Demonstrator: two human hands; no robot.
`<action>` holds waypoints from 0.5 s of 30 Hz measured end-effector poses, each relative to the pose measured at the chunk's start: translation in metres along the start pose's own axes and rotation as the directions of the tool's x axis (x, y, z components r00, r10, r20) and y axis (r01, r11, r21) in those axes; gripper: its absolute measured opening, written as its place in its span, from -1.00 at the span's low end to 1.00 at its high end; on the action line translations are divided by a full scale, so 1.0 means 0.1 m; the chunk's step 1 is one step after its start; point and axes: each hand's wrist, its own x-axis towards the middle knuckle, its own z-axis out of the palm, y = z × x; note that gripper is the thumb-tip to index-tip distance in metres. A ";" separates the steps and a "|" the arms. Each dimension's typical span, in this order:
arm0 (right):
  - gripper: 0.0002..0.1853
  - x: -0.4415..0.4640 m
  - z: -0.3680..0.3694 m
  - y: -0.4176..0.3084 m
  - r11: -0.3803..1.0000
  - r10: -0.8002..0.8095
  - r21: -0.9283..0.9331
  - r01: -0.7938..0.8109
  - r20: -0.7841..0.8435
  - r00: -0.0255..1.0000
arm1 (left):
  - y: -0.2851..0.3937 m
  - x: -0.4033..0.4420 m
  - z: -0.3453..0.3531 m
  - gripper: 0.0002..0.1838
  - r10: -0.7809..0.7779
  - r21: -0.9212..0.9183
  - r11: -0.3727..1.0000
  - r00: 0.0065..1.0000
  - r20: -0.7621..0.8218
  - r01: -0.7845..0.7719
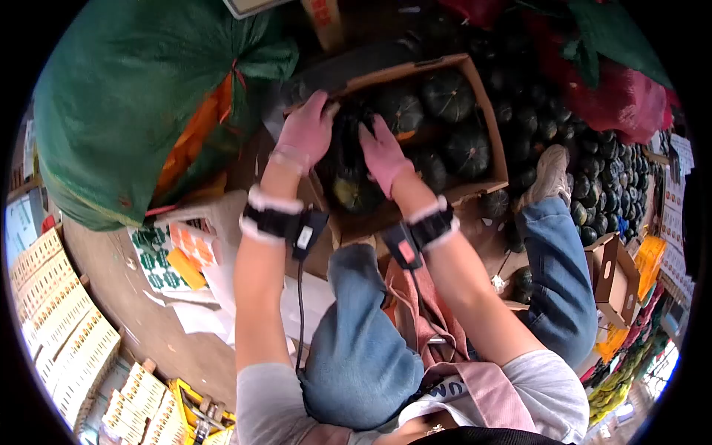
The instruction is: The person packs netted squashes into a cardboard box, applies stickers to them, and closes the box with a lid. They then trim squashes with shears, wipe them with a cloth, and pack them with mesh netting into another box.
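A cardboard box (486, 111) in front of me holds several dark green squashes (449, 95). My left hand (305, 135), in a pink glove, is over the box's left end with its fingers curled. My right hand (386, 157), also gloved in pink, reaches in from the near side with its fingers close together. Between the two hands is a blurred black thing (347, 141), which both seem to grip; its kind cannot be made out. Just below it sits a squash with a yellowish patch (356, 194).
A large green sack (111, 111) stands at the left. Many loose squashes (604, 178) cover the floor at the right, below a red net sack (615, 100). Sheets of stickers (174, 256) lie left of my knee. A small open carton (612, 282) is at the right.
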 end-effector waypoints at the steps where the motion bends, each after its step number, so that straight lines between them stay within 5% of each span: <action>1: -0.57 -0.07 -0.04 0.05 0.967 -0.213 -0.164 0.196 -0.093 0.973 | 0.13 -0.06 -0.09 -0.76 0.028 -0.021 0.999 0.999 -0.037 -0.029; 4: -0.70 -0.54 -0.51 -0.09 0.835 -0.514 -0.331 0.440 -0.182 0.838 | 0.64 -0.52 -0.14 -0.75 0.005 -0.116 0.993 0.999 -0.048 -0.010; 7: -0.74 -0.57 -0.89 0.28 0.842 -0.441 -0.439 0.314 -0.225 0.869 | 0.69 -0.63 0.47 -0.75 0.082 -0.199 0.976 0.996 -0.037 -0.088; 9: -0.80 -0.42 -1.01 0.37 0.806 -0.575 -0.344 0.482 -0.258 0.777 | 0.67 -0.51 0.61 -0.78 0.095 -0.426 0.897 0.992 -0.082 -0.121; 15: -0.87 -0.09 -1.10 0.44 0.786 -0.614 -0.355 0.505 -0.359 0.703 | 0.65 -0.39 0.72 -0.88 0.001 -0.468 0.876 0.970 -0.244 -0.119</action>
